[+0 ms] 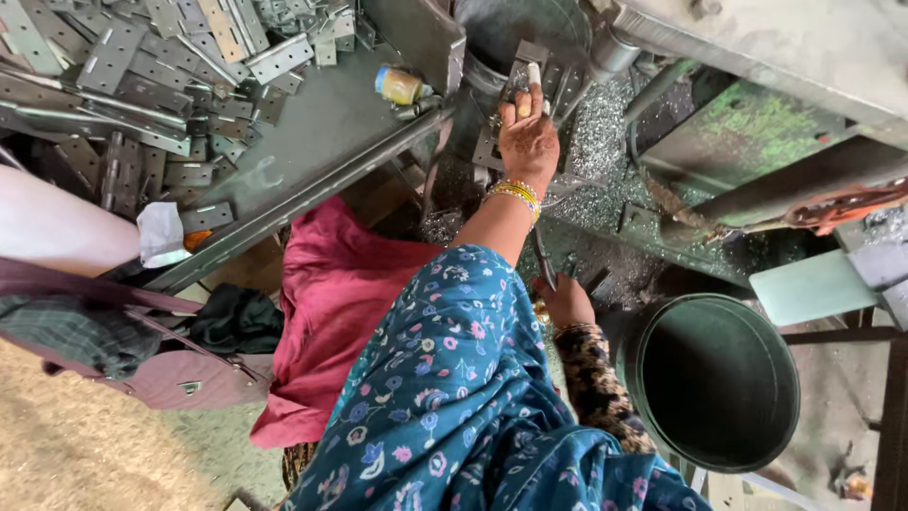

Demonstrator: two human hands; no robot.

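The left hand [528, 142] reaches up from under a blue flowered sleeve [454, 378], yellow bangles [515, 192] at the wrist, and its fingers pinch a small flat metal plate [522, 76], grey and dull, with punched holes. The plate stands on end against the grey machine [530, 28], its long axis running up the picture, away from the person, the far end pointing into the machine.

The right hand [566, 301] sits lower, near the rim of a round dark green bucket [714, 378], and is curled around a thin dark metal rod [543, 255] that runs up and away from it; how tightly it grips cannot be told.

Bright silvery metal shavings [601, 142], fine and curly, cover the machine bed between the two hands.

To the left a grey steel bench [312, 132] carries a loose heap of hinge plates [142, 76], flat rectangles with round holes, lying every which way. A small yellow bottle [399, 85] lies on its side at the bench edge, and a crumpled white rag [159, 234] lies lower down. A pink cloth [331, 303] hangs below the bench, with a mauve bag [170, 374] beside it.
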